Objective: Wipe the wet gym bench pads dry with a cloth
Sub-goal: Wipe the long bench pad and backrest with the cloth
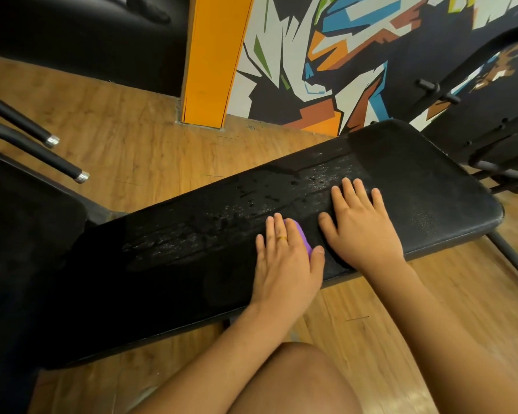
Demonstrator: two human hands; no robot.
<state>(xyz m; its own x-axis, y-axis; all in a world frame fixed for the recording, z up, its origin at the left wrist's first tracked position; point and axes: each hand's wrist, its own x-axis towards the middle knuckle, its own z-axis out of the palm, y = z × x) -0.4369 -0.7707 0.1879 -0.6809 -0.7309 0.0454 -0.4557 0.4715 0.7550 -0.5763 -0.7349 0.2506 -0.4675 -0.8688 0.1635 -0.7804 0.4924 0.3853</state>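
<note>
A long black bench pad point(425, 186) runs across the view from lower left to upper right. Water drops and wet streaks point(251, 201) cover its middle. My left hand point(284, 261) lies flat on the pad with straight fingers, pressing a small purple cloth point(301, 234) that shows only between its fingers and thumb. My right hand point(359, 222) rests flat on the pad just right of it, fingers spread, holding nothing. A second black pad point(21, 234) adjoins at the left.
Wooden floor point(138, 144) surrounds the bench. Black metal bars with chrome ends point(51, 141) jut in at the left. An orange pillar point(213, 61) and a painted wall stand behind. A black machine frame point(491, 135) sits at the right. My knee point(296, 383) is below.
</note>
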